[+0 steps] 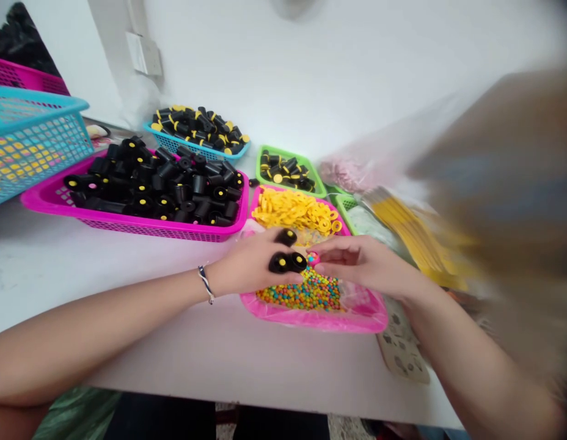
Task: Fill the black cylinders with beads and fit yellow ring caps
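Note:
My left hand (pixel 251 260) is closed around several black plastic cylinders (pixel 280 263) with yellow dots in their ends. My right hand (pixel 366 260) pinches a small pink cup (pixel 313 258) that looks filled with coloured beads, close beside the cylinders. Both hands are above a pink basket (pixel 311 321) lined with clear plastic. Multicoloured beads (pixel 302 293) lie in its near part. Yellow plastic rings (pixel 297 211) are heaped at its far end.
A magenta basket (pixel 164 231) of black cylinders stands left. Behind are a blue basket (pixel 196 146) and a green basket (pixel 290 186) with black-and-yellow pieces. A patterned phone-like object (pixel 402 354) and yellow strips (pixel 402 226) lie right. A blurred person (pixel 508 183) is beside me.

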The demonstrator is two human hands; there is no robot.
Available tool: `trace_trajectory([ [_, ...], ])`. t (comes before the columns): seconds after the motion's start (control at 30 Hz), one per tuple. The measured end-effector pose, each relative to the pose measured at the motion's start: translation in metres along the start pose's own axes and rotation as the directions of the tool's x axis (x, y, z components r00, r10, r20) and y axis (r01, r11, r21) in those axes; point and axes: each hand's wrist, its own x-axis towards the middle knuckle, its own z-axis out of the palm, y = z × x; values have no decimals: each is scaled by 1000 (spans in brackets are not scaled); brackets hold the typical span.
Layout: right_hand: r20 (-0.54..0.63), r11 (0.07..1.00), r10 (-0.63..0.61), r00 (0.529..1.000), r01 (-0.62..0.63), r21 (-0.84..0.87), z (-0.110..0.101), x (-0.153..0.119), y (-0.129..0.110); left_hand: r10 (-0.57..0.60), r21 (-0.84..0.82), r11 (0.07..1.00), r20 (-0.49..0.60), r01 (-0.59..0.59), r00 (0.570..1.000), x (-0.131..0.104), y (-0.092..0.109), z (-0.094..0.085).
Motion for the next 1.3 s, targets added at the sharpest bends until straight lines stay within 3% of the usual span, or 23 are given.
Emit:
trace_trajectory([
  [0.3,13,909,-148,989,142,-391,-3,9,-23,35,-24,999,-19,-36,999,-1,-2,1],
  [0.57,24,828,-177,984,162,-536,-12,3,-37,23,-37,999,-17,-23,1000,0,-2,2],
  [0.7,29,745,14,999,9,-667,-6,-2,-26,3,-29,1000,-22,-3,1000,-1,-1,1],
  [0.77,14,666,139,990,-83,-742,4,-1,-10,-6,-22,1000,-16,6,1000,-1,0,1],
  [0.83,-10,638,182,983,-126,-760,15,3,8,-12,-16,1000,-7,12,1000,-1,0,1],
  [0.97,14,693,156,988,-100,-714,35,13,30,-4,-4,1000,-6,4,1000,-1,0,1],
  [1.3,39,878,80,996,-51,-477,48,25,35,-21,-29,999,-12,21,1000,-1,1,0],
])
